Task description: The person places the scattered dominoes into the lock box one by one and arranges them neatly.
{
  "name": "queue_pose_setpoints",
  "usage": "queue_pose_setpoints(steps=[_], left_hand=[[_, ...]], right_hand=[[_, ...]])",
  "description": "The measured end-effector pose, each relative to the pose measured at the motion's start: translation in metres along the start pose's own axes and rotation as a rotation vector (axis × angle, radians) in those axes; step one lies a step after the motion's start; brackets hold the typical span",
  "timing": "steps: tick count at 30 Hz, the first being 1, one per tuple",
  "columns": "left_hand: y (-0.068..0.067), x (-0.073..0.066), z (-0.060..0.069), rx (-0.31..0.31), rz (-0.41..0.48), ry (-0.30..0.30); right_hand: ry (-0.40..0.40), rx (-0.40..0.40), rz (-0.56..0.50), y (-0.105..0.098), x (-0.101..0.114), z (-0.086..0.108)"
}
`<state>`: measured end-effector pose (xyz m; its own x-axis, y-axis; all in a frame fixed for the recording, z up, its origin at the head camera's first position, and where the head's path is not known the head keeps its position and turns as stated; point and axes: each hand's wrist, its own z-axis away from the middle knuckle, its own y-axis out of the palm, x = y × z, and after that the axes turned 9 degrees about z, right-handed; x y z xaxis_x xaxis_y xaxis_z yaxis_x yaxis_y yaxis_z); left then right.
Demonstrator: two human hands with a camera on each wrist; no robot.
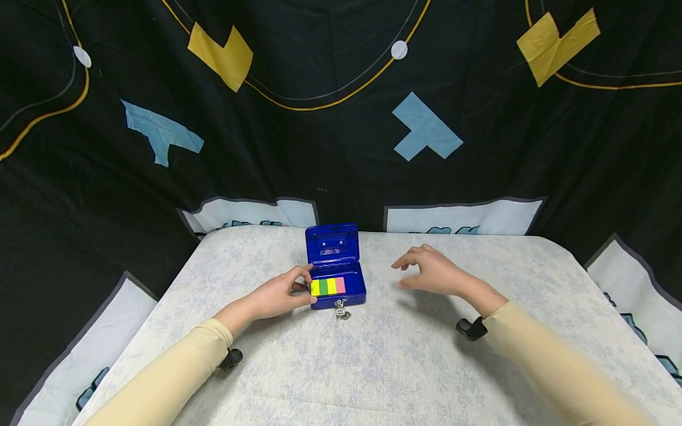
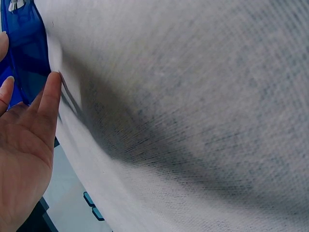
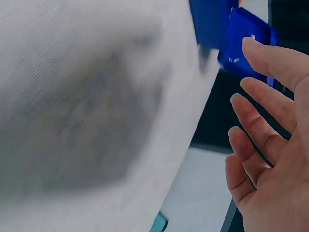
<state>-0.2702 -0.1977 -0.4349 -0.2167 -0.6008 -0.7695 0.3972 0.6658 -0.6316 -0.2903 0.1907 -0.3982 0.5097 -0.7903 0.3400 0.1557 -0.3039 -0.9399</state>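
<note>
A small blue metal cash box [image 1: 347, 300] stands on the table with its lid [image 1: 333, 244] raised at the back. Inside lies a strip of sticky page markers [image 1: 331, 286] in yellow, green and pink. Two keys [image 1: 340, 309] hang at the lock on its front. My left hand [image 1: 277, 293] is at the box's left side, its thumb by the front corner and its forefinger at the rim. In the left wrist view, the fingers [image 2: 50, 94] of that hand look fairly straight. To the right of the box, my right hand [image 1: 434, 271] hovers over the table, fingers loosely bent, holding nothing.
A pale patterned cloth covers the table [image 1: 373, 367]. Behind it hangs a black curtain [image 1: 330, 160] with yellow and blue shapes. Each wrist carries a black strap device, one [image 1: 471, 329] on the right and one [image 1: 231, 359] on the left.
</note>
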Motion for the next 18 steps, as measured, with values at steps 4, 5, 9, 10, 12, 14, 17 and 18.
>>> queue_pose_setpoints(steps=[4, 5, 9, 10, 12, 14, 17, 18], left_hand=[[0.000, 0.000, 0.000, 0.000, -0.001, 0.005], [0.000, 0.000, 0.000, 0.000, -0.002, 0.006], [0.000, 0.000, 0.000, -0.001, -0.003, 0.007], [0.000, 0.000, 0.000, -0.003, -0.005, 0.007], [0.000, 0.000, 0.000, -0.006, -0.009, 0.008], [0.000, 0.000, 0.000, -0.007, -0.012, 0.009], [0.000, 0.000, 0.000, -0.006, -0.011, 0.011], [0.000, 0.000, 0.000, -0.006, -0.011, 0.011]], right_hand=[[0.039, 0.004, -0.033, -0.003, -0.018, 0.017], [0.048, 0.006, -0.044, -0.004, -0.022, 0.021], [0.079, 0.008, -0.091, -0.008, -0.039, 0.042], [0.087, 0.006, -0.096, -0.008, -0.044, 0.048], [0.103, 0.000, -0.105, -0.010, -0.052, 0.060], [0.121, -0.005, -0.112, -0.012, -0.060, 0.071], [0.146, -0.010, -0.123, -0.013, -0.072, 0.088], [0.153, -0.010, -0.125, -0.013, -0.076, 0.094]])
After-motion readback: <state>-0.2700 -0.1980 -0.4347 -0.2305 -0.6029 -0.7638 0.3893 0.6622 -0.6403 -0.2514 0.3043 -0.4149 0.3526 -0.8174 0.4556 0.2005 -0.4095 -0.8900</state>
